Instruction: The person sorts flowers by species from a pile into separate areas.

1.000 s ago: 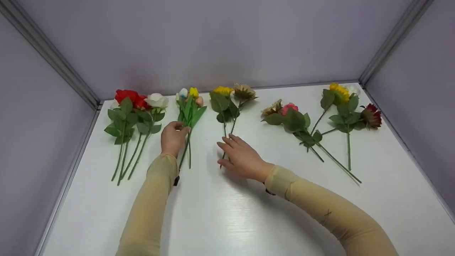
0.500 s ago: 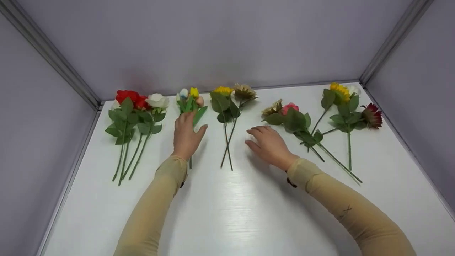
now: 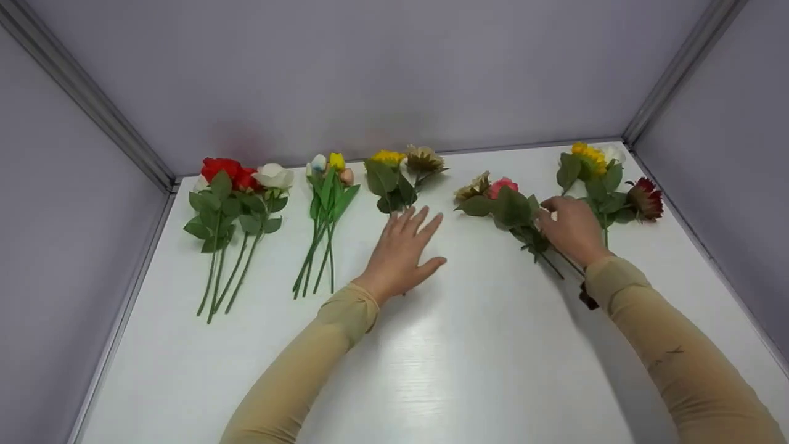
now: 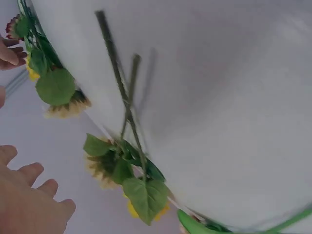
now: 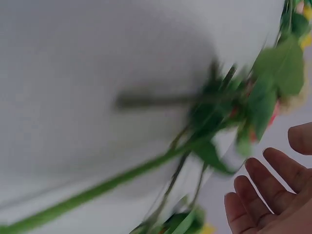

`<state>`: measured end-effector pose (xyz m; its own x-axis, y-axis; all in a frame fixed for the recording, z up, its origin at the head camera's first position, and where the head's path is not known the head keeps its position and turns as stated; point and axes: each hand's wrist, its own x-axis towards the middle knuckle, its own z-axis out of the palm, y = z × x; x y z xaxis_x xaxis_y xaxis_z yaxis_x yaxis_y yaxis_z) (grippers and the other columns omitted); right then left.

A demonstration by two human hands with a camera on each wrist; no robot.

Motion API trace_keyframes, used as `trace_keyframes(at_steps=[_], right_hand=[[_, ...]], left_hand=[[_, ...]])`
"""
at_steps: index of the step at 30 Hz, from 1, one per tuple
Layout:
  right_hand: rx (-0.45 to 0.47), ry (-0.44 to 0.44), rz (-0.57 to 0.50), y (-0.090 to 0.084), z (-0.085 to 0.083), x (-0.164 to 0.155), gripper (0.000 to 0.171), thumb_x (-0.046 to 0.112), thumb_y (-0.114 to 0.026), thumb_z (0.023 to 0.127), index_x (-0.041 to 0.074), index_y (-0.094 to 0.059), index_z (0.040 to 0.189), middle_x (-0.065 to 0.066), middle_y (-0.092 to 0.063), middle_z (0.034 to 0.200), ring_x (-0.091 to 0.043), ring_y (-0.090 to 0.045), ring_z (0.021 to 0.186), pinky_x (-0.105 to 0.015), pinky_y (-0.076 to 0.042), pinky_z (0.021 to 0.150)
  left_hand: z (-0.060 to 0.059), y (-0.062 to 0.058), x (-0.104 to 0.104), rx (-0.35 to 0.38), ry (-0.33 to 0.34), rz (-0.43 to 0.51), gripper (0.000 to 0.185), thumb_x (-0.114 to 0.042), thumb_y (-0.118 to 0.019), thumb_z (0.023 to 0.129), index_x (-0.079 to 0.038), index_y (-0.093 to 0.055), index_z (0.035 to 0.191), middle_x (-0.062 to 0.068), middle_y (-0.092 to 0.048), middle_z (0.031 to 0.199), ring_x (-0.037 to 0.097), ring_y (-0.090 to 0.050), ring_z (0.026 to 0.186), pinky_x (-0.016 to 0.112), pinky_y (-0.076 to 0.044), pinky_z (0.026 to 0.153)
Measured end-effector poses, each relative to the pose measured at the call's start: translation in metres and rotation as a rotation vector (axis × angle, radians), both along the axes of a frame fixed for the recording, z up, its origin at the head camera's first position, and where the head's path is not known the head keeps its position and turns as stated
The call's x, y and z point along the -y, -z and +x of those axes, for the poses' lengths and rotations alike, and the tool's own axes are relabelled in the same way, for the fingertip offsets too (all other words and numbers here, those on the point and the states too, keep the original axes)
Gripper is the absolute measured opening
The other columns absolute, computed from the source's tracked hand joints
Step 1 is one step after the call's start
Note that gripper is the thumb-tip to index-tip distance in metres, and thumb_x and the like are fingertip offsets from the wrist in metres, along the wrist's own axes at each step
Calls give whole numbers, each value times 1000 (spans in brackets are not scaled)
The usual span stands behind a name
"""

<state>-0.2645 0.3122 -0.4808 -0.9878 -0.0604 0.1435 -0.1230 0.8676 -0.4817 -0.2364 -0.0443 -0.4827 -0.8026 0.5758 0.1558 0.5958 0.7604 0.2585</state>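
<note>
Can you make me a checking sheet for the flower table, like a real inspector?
Surface: white table, shiny in front.
Job's things: red flowers, tulips, middle bunch, pink flower, dark red flower, all lying down.
Clutter: nothing seen.
Hands: left hand spread near the middle bunch's stems; right hand beside the pink flower's leaves, touching unclear.
Cables: nothing seen.
Surroundings: gray walls, metal strips at corners.

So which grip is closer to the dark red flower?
The right one. The right-hand grip is a little to the left of the dark red flower. The left-hand grip is much farther left, by the middle bunch.
</note>
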Motion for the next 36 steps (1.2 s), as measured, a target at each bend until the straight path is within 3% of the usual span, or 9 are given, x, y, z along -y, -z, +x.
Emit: trace_keyframes(at_steps=[9, 18, 24, 30, 36], right_hand=[[111, 216, -37, 3, 8, -79, 47, 34, -50, 105, -8, -63, 119, -29, -65, 110, -43, -60, 93, -57, -48, 77], [297, 253, -79, 3, 15, -117, 56, 43, -51, 103, -11, -65, 112, -23, -65, 99, -35, -56, 85, -40, -45, 66], [372, 265, -198, 6, 17, -123, 56, 44, -54, 102, -11, -64, 109, -8, -67, 79, -22, -61, 73, -36, -52, 63], [418, 294, -296, 8, 15, -122, 56, 39, -56, 102, -14, -62, 119, -4, -69, 83, -18, -64, 75, -32, -55, 65], [412, 314, -304, 11, 12, -120, 48, 31, -60, 101, -14, -65, 117, 0, -68, 78, -13, -63, 71, -29, -53, 63]], left_hand=[[46, 6, -60, -22, 247, -154, 80, -63, -48, 101, -27, -18, 166, 7, -16, 170, 28, -10, 156, 49, -1, 125], [86, 13, -102, -68, 393, -289, 80, -70, -40, 100, -32, -15, 166, 0, -11, 171, 22, -7, 157, 45, 0, 125], [99, 19, -119, -87, 428, -323, 79, -71, -40, 100, -34, -15, 165, -2, -13, 171, 20, -8, 157, 43, -3, 125], [106, 24, -127, -106, 436, -315, 79, -72, -41, 99, -34, -20, 165, -2, -19, 170, 20, -14, 156, 43, -8, 125], [107, 26, -129, -106, 433, -321, 78, -73, -40, 99, -34, -21, 165, -3, -20, 169, 19, -15, 155, 42, -8, 125]])
